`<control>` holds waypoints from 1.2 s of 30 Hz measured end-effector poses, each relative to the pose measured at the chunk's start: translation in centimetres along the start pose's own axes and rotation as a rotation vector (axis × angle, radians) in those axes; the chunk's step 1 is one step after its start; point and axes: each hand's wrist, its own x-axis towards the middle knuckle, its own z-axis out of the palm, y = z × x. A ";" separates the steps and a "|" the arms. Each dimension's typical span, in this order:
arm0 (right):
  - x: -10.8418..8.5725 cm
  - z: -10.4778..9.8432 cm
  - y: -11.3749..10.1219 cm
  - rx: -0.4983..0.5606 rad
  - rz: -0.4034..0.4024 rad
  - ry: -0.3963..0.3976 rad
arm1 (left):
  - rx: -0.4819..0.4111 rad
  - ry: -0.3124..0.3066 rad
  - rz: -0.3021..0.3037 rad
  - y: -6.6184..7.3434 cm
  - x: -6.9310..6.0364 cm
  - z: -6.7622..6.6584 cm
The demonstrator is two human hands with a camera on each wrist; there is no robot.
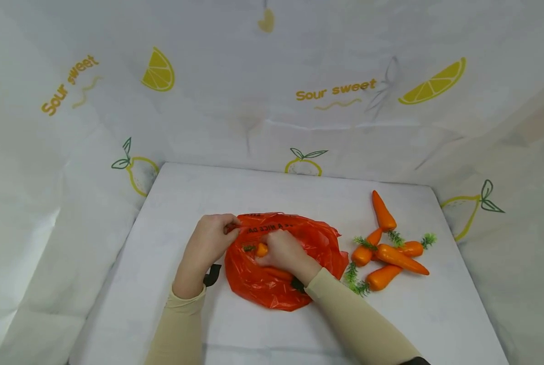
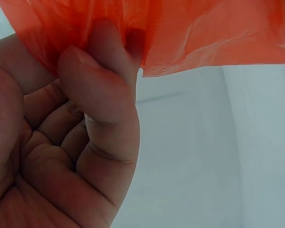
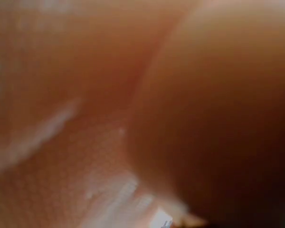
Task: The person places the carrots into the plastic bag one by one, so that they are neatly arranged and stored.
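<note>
A red bag [image 1: 255, 285] lies around the right hand [image 1: 284, 252]; whether these fingers grip, I cannot tell. The left hand [image 1: 211, 237] pinches the bag's edge. One carrot [image 1: 262, 249] shows its end just left of the right fingers, the nearer ones; its long axis is hidden.

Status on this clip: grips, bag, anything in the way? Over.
Left grip pinching bag rim. Right grip inside bag, hold unclear. Bag open on table. Loose carrots right of bag, not blocking its mouth.
</note>
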 end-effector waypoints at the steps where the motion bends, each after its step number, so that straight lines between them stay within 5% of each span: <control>1: 0.0 0.0 0.0 -0.003 -0.002 -0.005 | 0.000 0.001 0.001 0.0 0.0 0.0; 12: -0.2 0.1 0.1 0.008 -0.018 -0.025 | -0.014 0.002 0.004 -0.1 -0.1 0.1; 26: -1.2 -1.4 -1.5 -0.133 -0.071 0.006 | -0.031 0.001 0.013 -0.4 -0.1 0.1; 36: -3.8 -4.6 -2.9 0.011 -0.145 0.097 | -0.033 0.002 0.010 -0.6 0.0 0.1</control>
